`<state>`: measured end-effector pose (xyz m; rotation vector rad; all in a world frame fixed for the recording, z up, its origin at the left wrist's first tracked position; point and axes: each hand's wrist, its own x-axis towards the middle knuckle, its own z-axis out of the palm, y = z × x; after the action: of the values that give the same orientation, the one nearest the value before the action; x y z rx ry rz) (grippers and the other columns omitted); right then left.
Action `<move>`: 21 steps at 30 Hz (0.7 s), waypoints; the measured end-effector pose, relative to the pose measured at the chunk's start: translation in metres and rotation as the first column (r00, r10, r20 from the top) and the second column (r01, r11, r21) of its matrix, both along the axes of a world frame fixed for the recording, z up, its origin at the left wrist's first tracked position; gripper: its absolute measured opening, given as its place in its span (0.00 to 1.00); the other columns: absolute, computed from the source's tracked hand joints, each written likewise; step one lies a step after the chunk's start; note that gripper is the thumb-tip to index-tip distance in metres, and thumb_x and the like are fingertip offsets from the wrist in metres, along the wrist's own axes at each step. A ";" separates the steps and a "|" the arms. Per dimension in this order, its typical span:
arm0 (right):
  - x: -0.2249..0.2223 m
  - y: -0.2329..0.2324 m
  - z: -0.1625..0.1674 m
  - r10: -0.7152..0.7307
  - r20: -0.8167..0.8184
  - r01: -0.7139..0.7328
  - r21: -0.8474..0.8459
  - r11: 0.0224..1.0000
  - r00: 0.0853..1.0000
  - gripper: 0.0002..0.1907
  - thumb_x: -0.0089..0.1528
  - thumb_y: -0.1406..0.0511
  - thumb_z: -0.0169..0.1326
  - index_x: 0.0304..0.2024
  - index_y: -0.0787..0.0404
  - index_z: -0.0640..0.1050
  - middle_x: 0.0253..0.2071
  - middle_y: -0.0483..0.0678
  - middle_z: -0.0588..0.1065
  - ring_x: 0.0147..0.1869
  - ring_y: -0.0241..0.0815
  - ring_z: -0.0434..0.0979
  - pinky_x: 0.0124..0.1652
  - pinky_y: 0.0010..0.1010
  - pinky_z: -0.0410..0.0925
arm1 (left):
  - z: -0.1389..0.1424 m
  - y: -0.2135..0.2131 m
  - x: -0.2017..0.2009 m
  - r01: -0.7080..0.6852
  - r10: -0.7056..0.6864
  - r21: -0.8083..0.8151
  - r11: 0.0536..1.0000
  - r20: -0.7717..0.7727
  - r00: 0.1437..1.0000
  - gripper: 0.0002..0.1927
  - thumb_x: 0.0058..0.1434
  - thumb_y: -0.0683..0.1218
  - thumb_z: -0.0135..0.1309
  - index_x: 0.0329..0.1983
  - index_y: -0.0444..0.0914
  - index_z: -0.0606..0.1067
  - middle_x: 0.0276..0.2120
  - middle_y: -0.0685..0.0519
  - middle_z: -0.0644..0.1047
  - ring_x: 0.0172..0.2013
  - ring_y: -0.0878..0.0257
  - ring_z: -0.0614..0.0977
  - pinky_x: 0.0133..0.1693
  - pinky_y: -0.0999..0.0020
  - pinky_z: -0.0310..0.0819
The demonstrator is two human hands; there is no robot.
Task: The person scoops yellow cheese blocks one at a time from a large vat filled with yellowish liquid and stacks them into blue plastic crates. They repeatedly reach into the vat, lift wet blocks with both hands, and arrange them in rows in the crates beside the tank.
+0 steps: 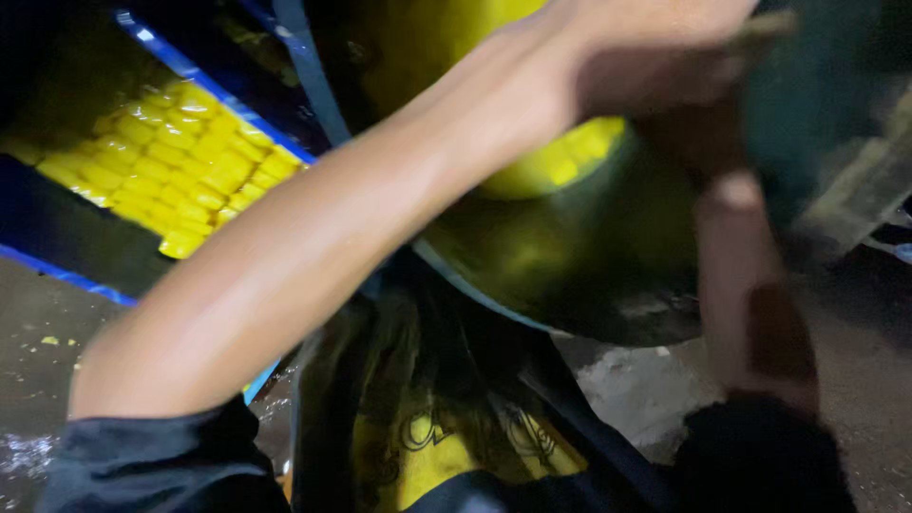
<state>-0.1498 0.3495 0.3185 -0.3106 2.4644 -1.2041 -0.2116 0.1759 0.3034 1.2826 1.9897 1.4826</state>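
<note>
Reaching across a large round dark metal pan (570,275) of yellow pieces (560,161), the left hand (655,47) is blurred. Its finger spread cannot be told. The right hand (731,204) is likewise unclear.

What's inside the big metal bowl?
The bowl holds yellow pieces at its far side. The left forearm covers the rest, so how full it is can't be seen.
</note>
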 end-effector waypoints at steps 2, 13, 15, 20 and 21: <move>-0.002 0.031 -0.068 0.075 0.146 -0.117 0.300 0.947 0.986 0.21 0.58 0.56 0.62 0.51 0.58 0.79 0.49 0.56 0.78 0.52 0.56 0.79 0.52 0.45 0.74 | -0.050 0.041 0.001 0.012 -0.040 -0.145 0.989 -0.193 0.980 0.12 0.66 0.48 0.56 0.50 0.41 0.77 0.51 0.45 0.76 0.54 0.50 0.76 0.52 0.56 0.70; 0.065 -0.030 -0.236 -0.030 0.224 -0.102 0.554 0.826 0.974 0.24 0.48 0.56 0.67 0.44 0.57 0.80 0.39 0.57 0.79 0.42 0.57 0.79 0.43 0.45 0.72 | -0.239 0.034 0.057 0.090 -0.144 -0.965 0.244 0.056 0.988 0.23 0.63 0.44 0.57 0.61 0.36 0.72 0.59 0.43 0.71 0.56 0.51 0.74 0.50 0.58 0.75; 0.067 -0.026 -0.242 -0.010 0.269 -0.131 0.501 0.856 0.963 0.24 0.48 0.58 0.67 0.44 0.57 0.79 0.39 0.56 0.78 0.42 0.56 0.79 0.43 0.44 0.72 | -0.248 0.033 0.060 0.113 -0.150 -0.961 0.251 0.077 0.986 0.23 0.62 0.44 0.56 0.61 0.36 0.72 0.58 0.43 0.71 0.56 0.51 0.74 0.50 0.58 0.75; 0.034 0.006 -0.245 0.082 0.444 -0.244 0.323 0.914 0.892 0.24 0.47 0.61 0.68 0.45 0.57 0.77 0.39 0.54 0.78 0.43 0.52 0.78 0.44 0.43 0.72 | -0.252 0.026 0.058 0.148 -0.088 -0.938 0.312 0.127 0.988 0.23 0.62 0.44 0.55 0.61 0.36 0.72 0.57 0.44 0.72 0.55 0.52 0.74 0.50 0.58 0.75; 0.022 0.015 -0.238 0.099 0.482 -0.257 0.274 0.927 0.871 0.24 0.47 0.62 0.68 0.45 0.57 0.76 0.39 0.54 0.78 0.44 0.52 0.78 0.44 0.43 0.72 | -0.248 0.025 0.054 0.148 -0.063 -0.932 0.329 0.135 0.989 0.23 0.62 0.44 0.55 0.61 0.36 0.72 0.56 0.44 0.72 0.54 0.52 0.74 0.51 0.58 0.76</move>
<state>-0.1278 0.3646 0.0802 -0.1342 2.1089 -0.6689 -0.1573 0.2011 0.0552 0.7255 2.0577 0.0678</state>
